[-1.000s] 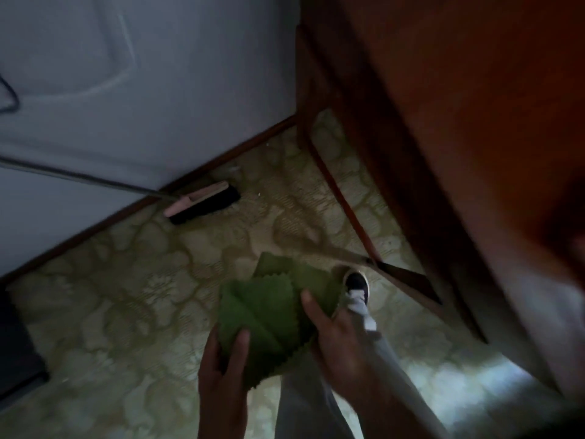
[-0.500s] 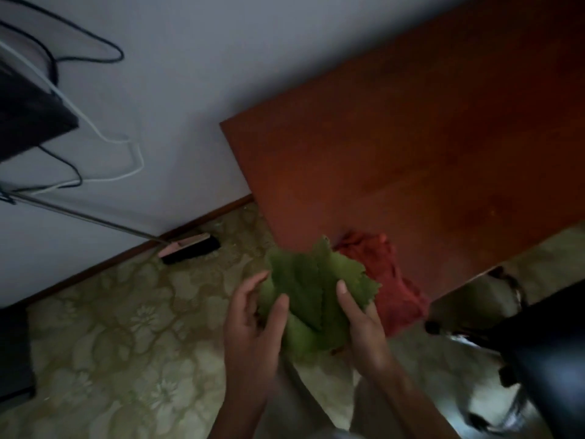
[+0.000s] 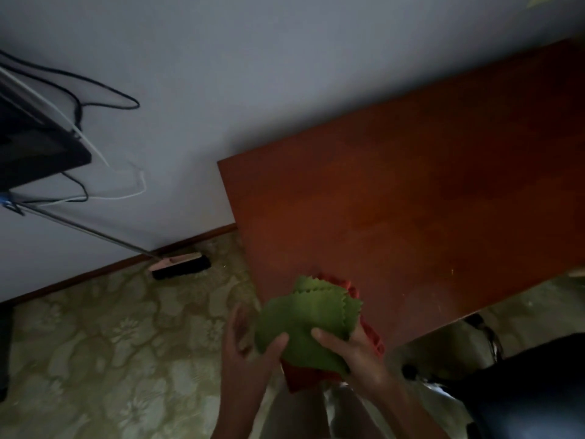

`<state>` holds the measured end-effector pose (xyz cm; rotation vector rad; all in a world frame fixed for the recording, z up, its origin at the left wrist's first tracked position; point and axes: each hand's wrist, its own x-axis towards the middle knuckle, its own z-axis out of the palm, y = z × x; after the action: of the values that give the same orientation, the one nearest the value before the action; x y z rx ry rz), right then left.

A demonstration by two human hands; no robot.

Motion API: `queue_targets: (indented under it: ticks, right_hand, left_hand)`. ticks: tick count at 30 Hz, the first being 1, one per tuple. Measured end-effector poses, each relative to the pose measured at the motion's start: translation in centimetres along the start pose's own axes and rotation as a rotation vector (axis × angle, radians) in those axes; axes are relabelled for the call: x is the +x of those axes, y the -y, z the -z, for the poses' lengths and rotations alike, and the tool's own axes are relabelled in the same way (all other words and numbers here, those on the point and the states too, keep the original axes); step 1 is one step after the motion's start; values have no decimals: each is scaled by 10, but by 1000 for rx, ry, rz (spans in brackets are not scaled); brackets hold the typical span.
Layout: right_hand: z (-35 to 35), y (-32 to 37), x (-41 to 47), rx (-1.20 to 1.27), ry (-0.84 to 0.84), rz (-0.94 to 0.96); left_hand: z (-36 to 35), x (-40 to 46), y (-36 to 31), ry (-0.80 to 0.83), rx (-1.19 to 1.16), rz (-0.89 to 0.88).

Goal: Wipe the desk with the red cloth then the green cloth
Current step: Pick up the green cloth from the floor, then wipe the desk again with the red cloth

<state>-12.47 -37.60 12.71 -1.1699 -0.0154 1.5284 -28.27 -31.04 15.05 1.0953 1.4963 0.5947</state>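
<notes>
Your left hand pinches the green cloth at its left edge, thumb on top. Your right hand grips it from the right, thumb on top, fingers hidden below. Red cloth sits bunched under the green, both at the desk near left corner, overhanging the edge. Broom against the wall.

wall pale grey | floor patterned green | broom by skirting | dim
</notes>
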Motion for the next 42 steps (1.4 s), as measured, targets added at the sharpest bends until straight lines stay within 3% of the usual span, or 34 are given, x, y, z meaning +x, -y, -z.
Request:
queue_targets:
  ticks: [3, 5, 7, 9, 14, 18, 24, 28, 30, 33, 35, 36, 39, 42]
  right_hand:
    - [-8, 6, 23, -128, -17, -36]
    - [-10, 11, 40, -274, -36, -14]
    - [-9, 18, 57, -438, -56, 45]
    - [-2, 25, 76, -525, -122, 111]
    - [23, 18, 86, -708, -473, 268]
    - [60, -4, 60, -767, -511, 164]
    - [107, -2, 13, -702, -643, 201]
    - [157, 14, 5, -776, -679, 247]
    - [184, 27, 13, -849, -718, 294]
    - [227, 58, 32, -1100, -708, 362]
    - [248, 83, 51, -1289, -651, 429]
    - [257, 96, 59, -1369, -628, 473]
    - [296, 127, 78, -1512, -629, 529]
    - [336, 148, 79, -1588, -626, 433]
  left_hand:
    - [9, 53, 3, 370, -289, 427]
    - [9, 83, 1, 547, -262, 462]
    - [-2, 105, -7, 606, -74, 345]
    - [-16, 133, -11, 525, 5, 232]
    - [-41, 229, -31, 320, 13, 56]
    - [-65, 289, -40, 288, 114, 7]
    - [-80, 317, -25, 38, 843, -429]
    - [-83, 269, -11, -237, 787, -451]
    - [-82, 217, 7, -172, 720, -560]
    - [-91, 100, 58, 74, 809, -670]
    - [-119, 31, 96, 147, 981, -599]
    - [-139, 11, 109, 121, 1038, -482]
    - [-203, 0, 113, -109, 963, -154]
    - [-249, 22, 89, -291, 873, -49]
